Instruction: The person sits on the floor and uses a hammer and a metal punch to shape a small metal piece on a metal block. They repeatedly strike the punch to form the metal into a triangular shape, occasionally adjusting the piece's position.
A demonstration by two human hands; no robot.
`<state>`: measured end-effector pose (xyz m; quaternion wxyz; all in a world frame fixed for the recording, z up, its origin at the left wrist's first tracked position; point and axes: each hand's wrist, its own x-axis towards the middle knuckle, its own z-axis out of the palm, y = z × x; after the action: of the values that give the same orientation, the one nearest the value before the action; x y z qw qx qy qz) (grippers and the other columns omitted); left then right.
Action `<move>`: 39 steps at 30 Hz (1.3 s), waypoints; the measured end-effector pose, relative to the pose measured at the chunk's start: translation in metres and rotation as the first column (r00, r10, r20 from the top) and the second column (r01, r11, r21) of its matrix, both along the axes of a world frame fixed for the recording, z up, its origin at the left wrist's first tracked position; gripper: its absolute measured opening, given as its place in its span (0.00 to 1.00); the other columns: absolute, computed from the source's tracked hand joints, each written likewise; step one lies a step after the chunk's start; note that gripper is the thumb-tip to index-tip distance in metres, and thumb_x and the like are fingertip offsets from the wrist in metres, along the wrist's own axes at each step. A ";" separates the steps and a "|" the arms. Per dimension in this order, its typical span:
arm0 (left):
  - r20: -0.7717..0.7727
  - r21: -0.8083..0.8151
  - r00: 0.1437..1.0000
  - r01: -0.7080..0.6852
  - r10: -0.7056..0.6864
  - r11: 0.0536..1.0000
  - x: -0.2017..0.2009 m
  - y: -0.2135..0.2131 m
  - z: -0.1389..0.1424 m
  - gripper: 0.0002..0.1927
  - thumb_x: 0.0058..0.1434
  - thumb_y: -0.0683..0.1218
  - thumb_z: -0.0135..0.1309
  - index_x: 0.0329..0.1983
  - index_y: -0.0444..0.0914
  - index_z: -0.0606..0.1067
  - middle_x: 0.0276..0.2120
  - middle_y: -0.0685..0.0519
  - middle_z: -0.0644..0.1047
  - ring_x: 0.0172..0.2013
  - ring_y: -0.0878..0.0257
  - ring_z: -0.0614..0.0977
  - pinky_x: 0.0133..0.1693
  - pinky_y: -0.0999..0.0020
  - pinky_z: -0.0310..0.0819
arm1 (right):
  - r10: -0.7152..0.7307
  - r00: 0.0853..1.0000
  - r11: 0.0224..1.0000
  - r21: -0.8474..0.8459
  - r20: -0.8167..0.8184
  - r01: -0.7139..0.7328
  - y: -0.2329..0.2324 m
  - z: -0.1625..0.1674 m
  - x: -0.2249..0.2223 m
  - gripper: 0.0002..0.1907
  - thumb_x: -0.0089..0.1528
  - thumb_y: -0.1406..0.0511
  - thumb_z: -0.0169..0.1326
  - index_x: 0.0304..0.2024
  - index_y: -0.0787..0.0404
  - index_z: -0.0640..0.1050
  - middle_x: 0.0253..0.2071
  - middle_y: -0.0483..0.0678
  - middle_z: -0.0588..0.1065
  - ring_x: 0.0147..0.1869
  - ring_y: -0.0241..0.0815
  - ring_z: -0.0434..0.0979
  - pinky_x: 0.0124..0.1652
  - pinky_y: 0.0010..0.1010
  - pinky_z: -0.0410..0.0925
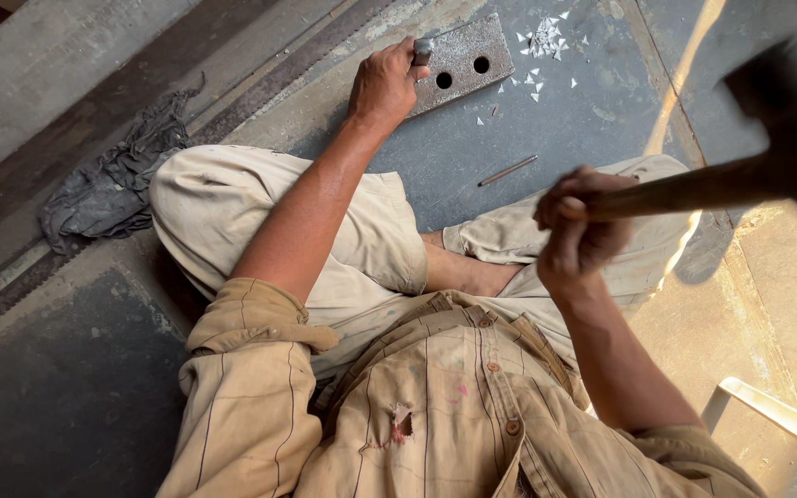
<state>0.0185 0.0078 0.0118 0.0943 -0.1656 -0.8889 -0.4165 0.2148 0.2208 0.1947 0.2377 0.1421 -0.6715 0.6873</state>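
Note:
My left hand (385,85) is stretched forward and grips a short metal punch (422,51) set upright on the near corner of a thick grey steel plate (472,53) with two round holes. My right hand (579,224) is closed around the wooden handle of a hammer (694,189). The hammer is raised to the right, its dark head blurred at the frame's right edge. I sit cross-legged on the floor in beige clothes.
Small white metal chips (546,39) are scattered beyond the plate. A thin metal rod (507,171) lies on the floor between my knees. A crumpled grey rag (108,184) lies to the left. A white frame corner (767,406) shows at lower right.

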 end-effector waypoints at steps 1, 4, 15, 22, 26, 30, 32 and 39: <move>-0.013 -0.006 1.000 0.003 -0.003 1.000 0.001 0.000 -0.002 0.08 0.63 0.44 0.62 0.40 0.38 0.75 0.29 0.49 0.81 0.32 0.54 0.85 0.33 0.55 0.76 | -0.053 0.996 0.968 0.247 0.066 0.035 -0.003 -0.003 -0.003 0.06 0.76 0.64 0.48 0.48 0.61 0.69 0.31 0.50 0.69 0.29 0.37 0.68 0.28 0.28 0.65; -0.056 -0.024 0.998 0.013 -0.014 1.000 0.000 0.000 -0.006 0.08 0.64 0.44 0.62 0.40 0.38 0.74 0.31 0.48 0.81 0.34 0.51 0.85 0.34 0.54 0.76 | -0.261 0.907 0.689 0.722 0.330 -0.064 -0.011 -0.012 -0.018 0.11 0.76 0.62 0.49 0.43 0.64 0.70 0.31 0.55 0.71 0.31 0.45 0.71 0.34 0.40 0.66; 0.217 0.209 0.973 -0.130 0.084 0.969 -0.009 -0.014 -0.001 0.08 0.62 0.47 0.64 0.38 0.37 0.81 0.31 0.48 0.84 0.34 0.53 0.86 0.37 0.57 0.77 | -0.253 0.550 0.919 0.376 0.796 -0.121 -0.006 -0.016 0.002 0.18 0.70 0.53 0.53 0.41 0.62 0.72 0.23 0.40 0.64 0.24 0.30 0.61 0.23 0.29 0.58; 0.179 0.181 0.983 -0.076 0.044 0.980 -0.007 -0.014 0.005 0.07 0.62 0.46 0.63 0.39 0.38 0.81 0.32 0.48 0.84 0.35 0.53 0.87 0.37 0.57 0.77 | -0.142 0.616 0.966 0.245 0.775 -0.085 0.006 -0.009 0.008 0.18 0.70 0.52 0.53 0.41 0.60 0.71 0.23 0.37 0.63 0.23 0.25 0.60 0.21 0.21 0.56; 0.150 0.189 0.988 -0.054 0.026 0.980 -0.005 -0.013 0.006 0.05 0.62 0.44 0.63 0.38 0.38 0.80 0.31 0.48 0.84 0.35 0.53 0.87 0.37 0.56 0.77 | -0.073 0.724 0.978 0.192 0.685 -0.083 0.011 0.002 0.003 0.17 0.71 0.53 0.53 0.41 0.60 0.71 0.24 0.37 0.66 0.22 0.26 0.62 0.20 0.20 0.58; 0.089 0.124 0.996 -0.026 0.015 0.992 -0.003 -0.011 0.003 0.07 0.62 0.43 0.64 0.37 0.37 0.76 0.30 0.47 0.82 0.34 0.51 0.86 0.35 0.53 0.76 | 0.000 0.870 0.988 0.131 0.493 -0.075 0.015 0.016 0.000 0.15 0.75 0.56 0.52 0.46 0.62 0.72 0.26 0.39 0.66 0.23 0.27 0.62 0.22 0.21 0.59; 0.047 0.084 0.999 -0.014 0.010 0.996 -0.003 -0.010 0.001 0.09 0.62 0.42 0.65 0.38 0.36 0.75 0.30 0.47 0.81 0.34 0.50 0.85 0.35 0.52 0.76 | -0.012 0.962 0.993 0.118 0.271 -0.021 0.014 0.018 -0.003 0.13 0.76 0.58 0.49 0.48 0.63 0.72 0.25 0.40 0.65 0.21 0.25 0.61 0.20 0.19 0.58; 0.017 0.038 1.000 -0.012 0.011 0.999 0.000 -0.007 -0.006 0.10 0.62 0.43 0.64 0.40 0.38 0.74 0.29 0.48 0.81 0.33 0.51 0.85 0.34 0.53 0.76 | -0.145 0.982 0.790 0.611 0.120 0.042 -0.008 -0.010 -0.022 0.12 0.81 0.63 0.47 0.46 0.64 0.69 0.33 0.55 0.68 0.34 0.46 0.68 0.36 0.37 0.65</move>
<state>0.0185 0.0007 0.0061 0.0924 -0.1552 -0.8826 -0.4341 0.1924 0.2131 0.1847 0.1587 0.1213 -0.8791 0.4327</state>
